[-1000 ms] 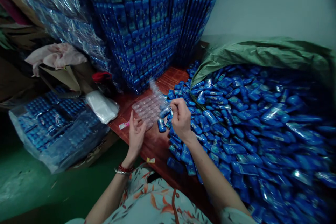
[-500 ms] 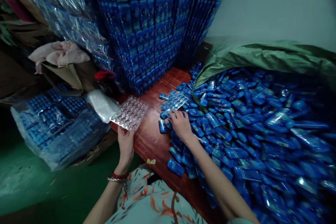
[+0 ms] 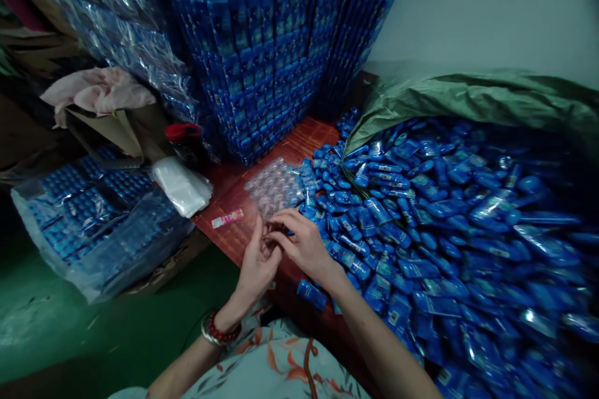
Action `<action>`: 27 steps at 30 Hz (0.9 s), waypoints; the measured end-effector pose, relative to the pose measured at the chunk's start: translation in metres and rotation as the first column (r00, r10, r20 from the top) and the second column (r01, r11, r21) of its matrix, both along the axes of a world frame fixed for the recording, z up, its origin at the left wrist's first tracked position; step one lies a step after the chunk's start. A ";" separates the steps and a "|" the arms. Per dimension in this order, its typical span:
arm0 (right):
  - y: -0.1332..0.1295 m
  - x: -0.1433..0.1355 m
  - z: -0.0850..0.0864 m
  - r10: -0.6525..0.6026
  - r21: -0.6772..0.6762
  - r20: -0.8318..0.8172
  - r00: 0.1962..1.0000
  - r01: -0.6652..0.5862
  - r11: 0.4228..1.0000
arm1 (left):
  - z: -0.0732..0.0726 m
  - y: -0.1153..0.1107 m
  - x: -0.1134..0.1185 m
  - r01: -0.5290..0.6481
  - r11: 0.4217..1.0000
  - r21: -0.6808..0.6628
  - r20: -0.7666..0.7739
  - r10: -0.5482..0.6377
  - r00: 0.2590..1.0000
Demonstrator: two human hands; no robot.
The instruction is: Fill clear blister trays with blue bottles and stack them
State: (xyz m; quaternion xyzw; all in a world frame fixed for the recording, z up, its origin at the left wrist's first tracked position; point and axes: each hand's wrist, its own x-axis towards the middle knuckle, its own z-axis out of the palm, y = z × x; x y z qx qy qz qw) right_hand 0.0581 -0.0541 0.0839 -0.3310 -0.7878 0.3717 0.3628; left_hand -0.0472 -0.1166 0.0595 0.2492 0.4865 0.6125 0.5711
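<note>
My left hand (image 3: 260,262) and my right hand (image 3: 303,244) meet over the table's near side, fingertips pressed together. Anything between their fingers is too small or hidden to make out. Just beyond the fingertips lies a clear plastic blister tray (image 3: 275,186) with rows of rounded hollows, blurred in places. Small blue bottles (image 3: 349,255) are heaped right beside my right hand, and some touch the tray's right side. A single blue bottle (image 3: 311,295) rests near the table's front edge, below my right wrist.
A pink and white strip (image 3: 228,218) and a stack of clear plastic bags (image 3: 182,187) lie on the reddish table (image 3: 224,190). Tall stacks of blue packs (image 3: 253,56) rise behind. A green sack (image 3: 435,96) spills bottles at right. Bagged blue packs (image 3: 93,218) sit at lower left.
My left hand has moved right and my right hand slightly left and down, so they now meet. The blister tray has shifted right from the table's left part, uncovering the pink strip.
</note>
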 end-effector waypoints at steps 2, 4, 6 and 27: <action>0.003 0.009 0.007 0.071 0.019 0.010 0.997 -0.071 0.997 | 0.005 0.003 -0.001 0.037 0.999 0.020 -0.004 -0.036 0.999; 0.006 0.016 0.013 0.121 0.028 0.006 0.993 -0.122 0.992 | 0.007 0.005 -0.001 0.071 0.996 0.048 -0.019 -0.070 0.997; 0.009 0.020 0.018 0.142 -0.001 -0.012 0.990 -0.142 0.990 | 0.008 0.006 -0.001 0.090 0.993 0.073 -0.037 -0.088 0.995; -0.007 0.038 0.004 0.094 -0.109 -0.077 0.993 -0.102 0.989 | -0.001 0.009 -0.006 0.134 0.991 0.010 -0.075 -0.133 0.988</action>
